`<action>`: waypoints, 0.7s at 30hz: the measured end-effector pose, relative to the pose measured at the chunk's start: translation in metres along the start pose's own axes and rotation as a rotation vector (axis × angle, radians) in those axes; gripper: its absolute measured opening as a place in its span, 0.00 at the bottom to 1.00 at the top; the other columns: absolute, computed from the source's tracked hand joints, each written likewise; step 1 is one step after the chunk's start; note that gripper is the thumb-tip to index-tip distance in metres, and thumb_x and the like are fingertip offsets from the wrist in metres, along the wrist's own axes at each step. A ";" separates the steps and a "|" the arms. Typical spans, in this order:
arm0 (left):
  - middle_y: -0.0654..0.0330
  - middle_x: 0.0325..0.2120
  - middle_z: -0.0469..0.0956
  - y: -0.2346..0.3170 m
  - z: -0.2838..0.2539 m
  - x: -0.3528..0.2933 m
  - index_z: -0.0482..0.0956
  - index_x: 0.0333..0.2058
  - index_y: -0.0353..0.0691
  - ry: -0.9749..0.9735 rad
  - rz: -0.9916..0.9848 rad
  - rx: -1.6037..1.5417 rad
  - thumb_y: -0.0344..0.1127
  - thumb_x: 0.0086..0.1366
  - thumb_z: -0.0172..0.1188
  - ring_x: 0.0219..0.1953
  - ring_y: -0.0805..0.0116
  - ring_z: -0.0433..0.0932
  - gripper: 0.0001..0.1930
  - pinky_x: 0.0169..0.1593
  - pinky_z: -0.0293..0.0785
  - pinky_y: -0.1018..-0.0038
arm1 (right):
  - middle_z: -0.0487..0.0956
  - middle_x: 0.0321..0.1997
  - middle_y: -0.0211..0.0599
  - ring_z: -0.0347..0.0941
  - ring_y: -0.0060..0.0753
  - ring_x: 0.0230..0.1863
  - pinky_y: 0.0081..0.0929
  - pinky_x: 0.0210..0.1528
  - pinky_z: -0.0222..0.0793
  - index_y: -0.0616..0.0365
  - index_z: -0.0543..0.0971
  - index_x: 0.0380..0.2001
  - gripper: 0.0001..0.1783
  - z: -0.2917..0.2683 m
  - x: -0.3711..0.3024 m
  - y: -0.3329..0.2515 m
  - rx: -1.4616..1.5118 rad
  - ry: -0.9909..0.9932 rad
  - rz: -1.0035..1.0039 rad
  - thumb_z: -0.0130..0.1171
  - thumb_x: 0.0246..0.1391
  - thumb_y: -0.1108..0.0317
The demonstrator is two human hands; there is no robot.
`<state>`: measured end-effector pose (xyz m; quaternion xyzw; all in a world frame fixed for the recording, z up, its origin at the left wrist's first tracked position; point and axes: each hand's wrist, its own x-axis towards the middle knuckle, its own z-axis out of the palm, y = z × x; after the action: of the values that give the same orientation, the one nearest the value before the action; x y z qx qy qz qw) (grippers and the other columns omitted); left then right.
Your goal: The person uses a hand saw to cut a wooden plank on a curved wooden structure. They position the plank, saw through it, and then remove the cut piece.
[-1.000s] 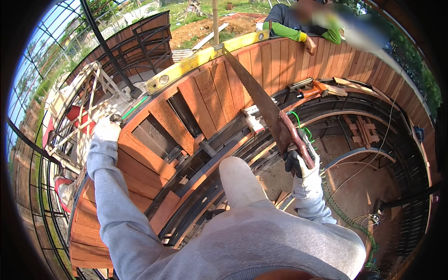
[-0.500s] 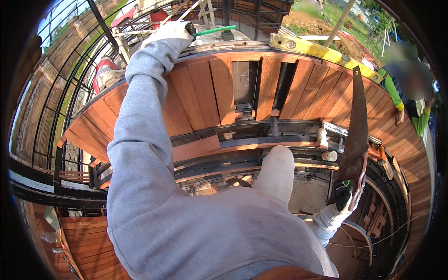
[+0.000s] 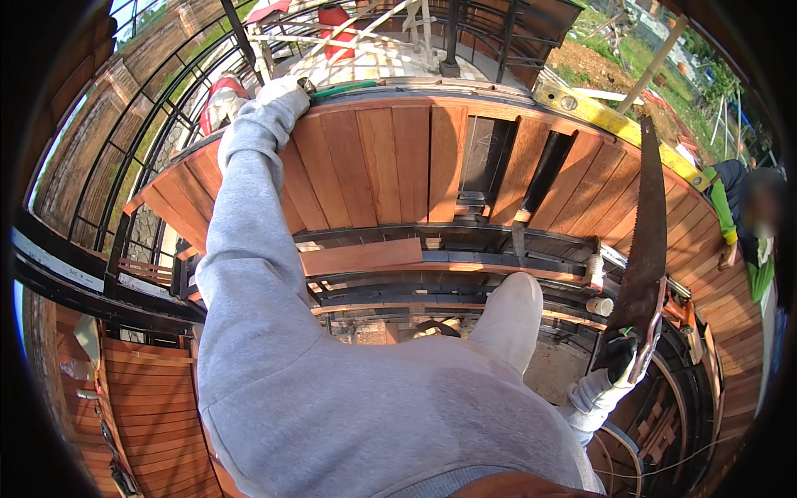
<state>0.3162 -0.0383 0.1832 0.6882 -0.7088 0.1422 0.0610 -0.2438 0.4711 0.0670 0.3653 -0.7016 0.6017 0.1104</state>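
Upper left of the frame, left hand [image 3: 284,93] is curled round a green stick [image 3: 349,87]. Upper right, yellow spirit level [image 3: 618,124]; right side, right hand [image 3: 616,358] gripping a handsaw [image 3: 645,241], blade hiding some wall planks [image 3: 377,166]. Co-worker's green sleeve [image 3: 723,214], far right. Stick was nearer the level half a second ago.

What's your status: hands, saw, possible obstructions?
Right hand gripping handsaw, toothed edge facing left. Left hand at wall rim beside green stick, grip unclear. Possible obstruction: yellow level along rim.

Matt metal saw [image 3: 645,241], wooden slats [image 3: 378,166]
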 end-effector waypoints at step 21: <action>0.48 0.49 0.83 0.024 -0.019 -0.030 0.82 0.52 0.44 0.089 -0.146 -0.196 0.48 0.68 0.53 0.54 0.50 0.80 0.21 0.58 0.75 0.62 | 0.79 0.29 0.34 0.72 0.25 0.27 0.26 0.34 0.69 0.65 0.72 0.63 0.28 -0.005 -0.001 0.002 0.067 -0.065 0.008 0.50 0.67 0.56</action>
<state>0.2916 -0.0033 0.1902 0.7218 -0.6639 0.0977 0.1695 -0.2456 0.4761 0.0660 0.3852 -0.6857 0.6132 0.0730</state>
